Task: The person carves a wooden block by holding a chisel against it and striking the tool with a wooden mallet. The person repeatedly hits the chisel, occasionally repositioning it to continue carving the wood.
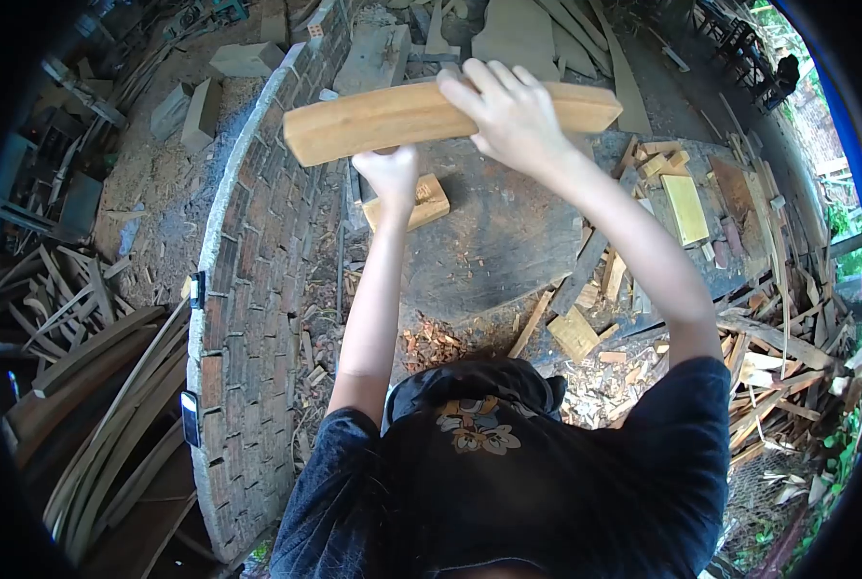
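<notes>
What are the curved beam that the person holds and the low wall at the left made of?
Curved beam: apparently solid wood, smooth, perhaps unvarnished; honey-brown colour and faint grain show.
Low wall: seemingly brick, rough and unplastered, with courses and joints visible; its pale top edge may be cement.

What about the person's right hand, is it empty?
No, the right hand has its fingers curled over the long curved piece of wood, gripping it.
</notes>
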The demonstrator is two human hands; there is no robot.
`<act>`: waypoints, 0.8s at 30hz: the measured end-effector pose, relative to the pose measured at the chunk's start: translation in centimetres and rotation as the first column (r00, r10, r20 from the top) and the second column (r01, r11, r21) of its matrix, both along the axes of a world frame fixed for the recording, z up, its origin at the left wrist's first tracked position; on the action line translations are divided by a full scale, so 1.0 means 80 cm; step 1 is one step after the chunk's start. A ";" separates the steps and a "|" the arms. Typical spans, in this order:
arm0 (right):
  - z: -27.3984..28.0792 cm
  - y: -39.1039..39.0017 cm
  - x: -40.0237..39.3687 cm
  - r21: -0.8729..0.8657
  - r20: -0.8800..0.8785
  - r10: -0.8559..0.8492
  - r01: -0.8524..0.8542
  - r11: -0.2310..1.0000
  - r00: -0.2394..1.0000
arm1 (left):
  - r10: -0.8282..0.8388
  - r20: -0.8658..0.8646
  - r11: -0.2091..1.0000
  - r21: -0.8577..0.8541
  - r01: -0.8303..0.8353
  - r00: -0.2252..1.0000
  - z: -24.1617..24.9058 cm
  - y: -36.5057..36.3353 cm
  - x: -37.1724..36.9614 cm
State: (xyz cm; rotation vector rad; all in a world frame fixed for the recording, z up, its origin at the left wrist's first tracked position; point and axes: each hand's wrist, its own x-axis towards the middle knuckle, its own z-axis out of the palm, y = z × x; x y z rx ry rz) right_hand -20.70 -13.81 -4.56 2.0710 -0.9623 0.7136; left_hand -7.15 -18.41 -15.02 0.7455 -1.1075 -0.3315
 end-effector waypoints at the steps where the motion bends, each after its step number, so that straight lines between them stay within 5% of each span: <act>1: -0.003 0.000 -0.005 0.061 0.003 -0.019 0.018 0.998 1.000 | 0.079 0.055 0.997 -0.027 -0.078 0.995 -0.009 -0.008 0.006; 4: -0.010 -0.012 -0.013 0.144 0.204 -0.119 0.090 0.986 0.972 | 0.052 -0.093 0.990 0.139 -0.039 0.994 -0.013 -0.010 0.021; 6: -0.031 -0.014 -0.010 0.323 0.335 -0.227 0.115 0.940 0.915 | 0.153 -0.013 0.986 0.076 -0.151 0.988 -0.019 -0.014 0.037; 8: -0.064 -0.016 -0.009 0.788 0.527 -0.549 -0.130 0.602 0.649 | 0.083 -0.188 0.975 0.218 -0.041 0.979 -0.027 -0.013 0.050; 12: -0.207 -0.050 -0.014 0.759 0.649 -0.624 -0.420 0.498 0.435 | 0.061 -0.419 0.981 0.191 0.023 0.906 -0.029 0.007 0.065; 15: -0.257 -0.065 -0.003 0.818 0.549 -0.753 -0.422 0.392 0.364 | 0.116 -0.518 0.984 0.174 -0.028 0.848 -0.039 0.021 0.073; 20: -0.284 -0.090 0.017 0.828 0.529 -0.761 -0.428 0.364 0.377 | 0.259 -0.586 0.947 0.310 -0.084 0.768 -0.039 0.042 0.074; 22: -0.281 -0.095 0.022 0.707 0.681 -0.632 -0.556 0.436 0.370 | 0.293 -0.602 0.935 0.342 -0.092 0.743 -0.043 0.040 0.077; 24: -0.279 -0.097 0.013 0.670 0.697 -0.598 -0.655 0.349 0.394 | 0.331 -0.619 0.922 0.374 -0.104 0.713 -0.049 0.035 0.083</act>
